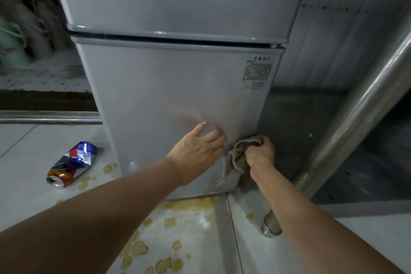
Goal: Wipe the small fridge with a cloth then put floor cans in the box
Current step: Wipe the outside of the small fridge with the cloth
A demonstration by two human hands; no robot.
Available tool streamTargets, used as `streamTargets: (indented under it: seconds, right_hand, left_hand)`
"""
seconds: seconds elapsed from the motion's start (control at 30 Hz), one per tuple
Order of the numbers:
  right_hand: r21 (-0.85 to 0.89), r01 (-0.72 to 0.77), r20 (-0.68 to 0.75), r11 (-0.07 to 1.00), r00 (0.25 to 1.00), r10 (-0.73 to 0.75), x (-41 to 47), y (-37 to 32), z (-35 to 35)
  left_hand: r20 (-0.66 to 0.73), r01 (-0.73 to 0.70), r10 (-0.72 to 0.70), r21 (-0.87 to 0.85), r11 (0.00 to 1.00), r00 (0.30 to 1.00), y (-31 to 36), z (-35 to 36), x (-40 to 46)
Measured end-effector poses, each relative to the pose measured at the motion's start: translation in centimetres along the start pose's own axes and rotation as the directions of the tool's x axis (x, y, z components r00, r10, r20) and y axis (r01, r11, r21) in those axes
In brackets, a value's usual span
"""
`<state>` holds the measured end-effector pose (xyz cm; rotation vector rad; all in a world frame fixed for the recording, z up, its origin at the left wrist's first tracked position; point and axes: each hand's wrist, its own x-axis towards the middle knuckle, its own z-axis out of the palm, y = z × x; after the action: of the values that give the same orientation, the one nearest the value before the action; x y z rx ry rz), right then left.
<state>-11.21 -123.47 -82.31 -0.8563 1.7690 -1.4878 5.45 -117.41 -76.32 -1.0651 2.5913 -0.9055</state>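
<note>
The right hand (259,152) grips a bunched beige cloth (236,158) at the grey small fridge's (169,87) lower right edge; the left hand (199,148) presses flat, fingers straight. Firm overlapping strokes would probably clean best. The crushed blue-and-silver can (72,164) lies on the floor, left.

fridge (169,87) | printed label (258,71) upper right of lower door | text illegible

one fridge (178,73), one cloth (235,158), one can (72,163)
</note>
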Motion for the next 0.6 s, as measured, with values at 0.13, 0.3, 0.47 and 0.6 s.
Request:
streamTargets:
  seconds: [0.13,0.3,0.47,0.6]
  right_hand:
    - [0.028,0.023,0.014,0.999,1.000,-0.024,-0.1,-4.1,-0.9]
    - [0.112,0.016,0.069,0.994,0.997,-0.024,-0.6,-10.7,-2.6]
    - [0.162,0.077,0.077,0.984,0.993,-0.091,-1.3,-16.4,-3.6]
    - [0.159,0.122,0.014,0.980,0.992,-0.126,-1.6,-19.4,-3.6]
  left_hand:
    - [-0.142,0.083,-0.078,0.030,0.996,0.987,-1.9,-3.1,-0.2]
    - [-0.373,0.200,-0.154,0.089,0.976,0.915,-5.4,-7.3,0.8]
    - [-0.341,0.299,-0.256,0.080,0.951,0.904,-7.9,-9.8,1.4]
    - [-0.279,0.258,-0.235,0.052,0.965,0.931,-8.5,-10.2,1.1]
